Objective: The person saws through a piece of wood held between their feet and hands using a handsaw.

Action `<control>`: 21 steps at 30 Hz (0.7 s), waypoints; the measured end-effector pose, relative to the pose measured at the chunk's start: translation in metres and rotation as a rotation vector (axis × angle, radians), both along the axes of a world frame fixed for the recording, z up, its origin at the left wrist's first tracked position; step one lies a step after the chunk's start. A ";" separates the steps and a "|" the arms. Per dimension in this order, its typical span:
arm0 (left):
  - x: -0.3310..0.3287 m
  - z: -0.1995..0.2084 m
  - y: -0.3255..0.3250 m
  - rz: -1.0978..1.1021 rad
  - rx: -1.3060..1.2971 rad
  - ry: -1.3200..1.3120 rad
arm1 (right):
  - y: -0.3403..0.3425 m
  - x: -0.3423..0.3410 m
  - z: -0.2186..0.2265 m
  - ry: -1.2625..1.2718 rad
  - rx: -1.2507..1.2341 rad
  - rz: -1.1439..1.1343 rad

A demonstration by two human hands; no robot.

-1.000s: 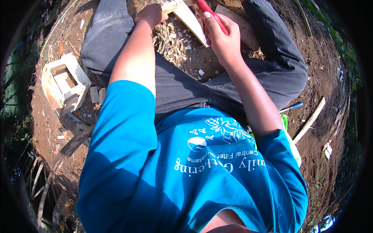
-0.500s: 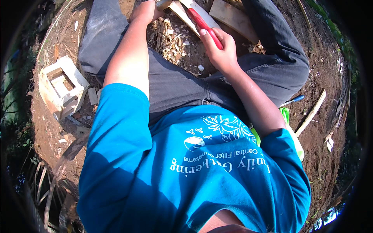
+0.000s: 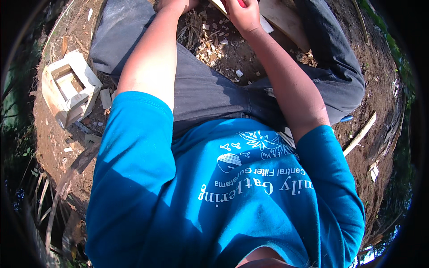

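My right hand [image 3: 245, 15], at the top edge, is closed around a red handle [image 3: 241, 3]. The rest of that tool lies beyond the picture, so its kind does not show. Beneath this hand runs a narrow pale strip of wood [image 3: 267, 27], with a wider wooden board [image 3: 286, 22] just to its right. My left hand [image 3: 175, 5] is at the top edge, left of the right hand. Its fingers are mostly cut off, and what they hold, if anything, cannot be seen. Wood chips [image 3: 213, 52] litter the soil between my legs.
An open wooden box [image 3: 57, 99] sits on the ground at left, beside a small wood offcut [image 3: 106, 98]. At right lie a pale stick [image 3: 361, 134] and a blue handle [image 3: 346, 119], partly hidden by my leg. A dry branch [image 3: 73, 172] is at lower left.
My right hand has moved up and slightly left with the red handle, most of which has left the picture. My left hand has shifted a little up and right.
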State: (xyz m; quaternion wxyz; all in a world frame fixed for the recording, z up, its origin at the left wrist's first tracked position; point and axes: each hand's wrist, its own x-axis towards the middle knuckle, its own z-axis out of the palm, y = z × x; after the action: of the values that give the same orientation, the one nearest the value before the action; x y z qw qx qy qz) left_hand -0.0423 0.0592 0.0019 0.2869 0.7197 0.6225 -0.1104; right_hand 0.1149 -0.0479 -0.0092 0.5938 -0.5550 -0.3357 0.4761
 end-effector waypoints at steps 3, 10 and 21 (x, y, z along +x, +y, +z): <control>0.001 -0.001 -0.003 0.033 -0.006 0.018 | -0.002 0.025 -0.004 -0.147 -0.345 0.202; -0.008 0.005 -0.003 -0.008 -0.085 0.016 | -0.090 0.044 0.082 -0.229 -0.363 0.257; 0.001 0.008 0.003 0.004 -0.022 0.016 | -0.032 0.010 0.030 -0.315 -0.176 0.089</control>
State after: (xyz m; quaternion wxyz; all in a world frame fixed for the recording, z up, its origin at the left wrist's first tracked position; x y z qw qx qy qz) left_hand -0.0409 0.0624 0.0094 0.2901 0.7142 0.6251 -0.1226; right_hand 0.1245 -0.0798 0.0212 0.4616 -0.6571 -0.4058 0.4364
